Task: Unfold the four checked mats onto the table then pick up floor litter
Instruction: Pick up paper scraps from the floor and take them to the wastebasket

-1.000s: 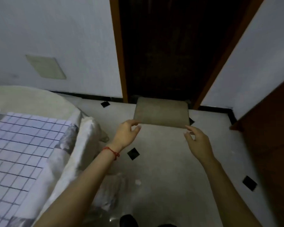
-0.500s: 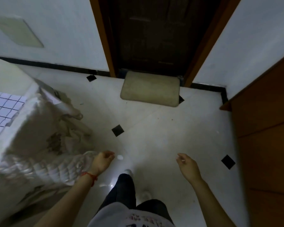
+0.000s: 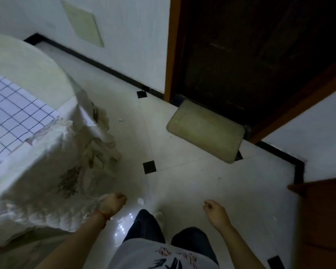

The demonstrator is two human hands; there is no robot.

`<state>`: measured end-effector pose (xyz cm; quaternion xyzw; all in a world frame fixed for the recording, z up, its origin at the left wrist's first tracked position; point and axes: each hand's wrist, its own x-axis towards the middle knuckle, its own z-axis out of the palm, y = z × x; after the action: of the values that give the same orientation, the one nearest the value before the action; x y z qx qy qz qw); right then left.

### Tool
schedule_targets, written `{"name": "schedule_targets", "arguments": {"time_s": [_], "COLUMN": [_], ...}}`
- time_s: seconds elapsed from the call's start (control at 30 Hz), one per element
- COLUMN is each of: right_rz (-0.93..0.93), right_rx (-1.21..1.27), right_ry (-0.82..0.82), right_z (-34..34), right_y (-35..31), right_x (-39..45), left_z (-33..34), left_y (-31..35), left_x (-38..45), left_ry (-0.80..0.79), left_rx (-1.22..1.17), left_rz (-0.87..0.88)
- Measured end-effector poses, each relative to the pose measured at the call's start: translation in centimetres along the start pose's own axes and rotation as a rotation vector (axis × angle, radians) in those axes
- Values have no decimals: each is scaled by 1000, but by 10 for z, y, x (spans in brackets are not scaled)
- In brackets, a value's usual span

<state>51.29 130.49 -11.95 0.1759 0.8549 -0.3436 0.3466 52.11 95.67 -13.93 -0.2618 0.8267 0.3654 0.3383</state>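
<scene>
A checked mat (image 3: 14,111) lies unfolded on the round table (image 3: 27,61) at the left. A small white scrap of litter (image 3: 140,201) lies on the pale floor just right of my left hand (image 3: 113,202). That hand is curled shut low beside the hanging tablecloth (image 3: 52,171), and nothing shows inside it. Another pale scrap (image 3: 121,119) lies further off near the table's cloth. My right hand (image 3: 214,210) hangs over the floor with fingers loosely curled and apart, holding nothing.
A beige doormat (image 3: 205,131) lies before a dark wooden door (image 3: 250,55). A brown wooden cabinet (image 3: 324,216) stands at the right. My legs and a white shoe (image 3: 159,215) are below. Black diamond tiles (image 3: 149,167) dot the floor.
My view has dropped from the door to the floor. Both hands have come down from chest height to low over the floor, the left one closing near the white scrap.
</scene>
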Motion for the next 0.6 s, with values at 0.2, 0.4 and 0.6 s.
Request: {"name": "schedule_targets", "arguments": {"time_s": [0.2, 0.4, 0.6], "right_rz": [-87, -306, -512], "right_rx": [-277, -583, -826], "right_ry": [-168, -405, -511], "right_z": [-30, -48, -30], "right_y": [-39, -105, -168], "right_x": [60, 128, 165], "left_z": [-5, 54, 172], "left_y": [19, 4, 10], "left_x": [-3, -48, -106], "left_ry": [130, 364, 472], "left_rx": [-192, -555, -931], "left_rz": [-32, -333, -662]}}
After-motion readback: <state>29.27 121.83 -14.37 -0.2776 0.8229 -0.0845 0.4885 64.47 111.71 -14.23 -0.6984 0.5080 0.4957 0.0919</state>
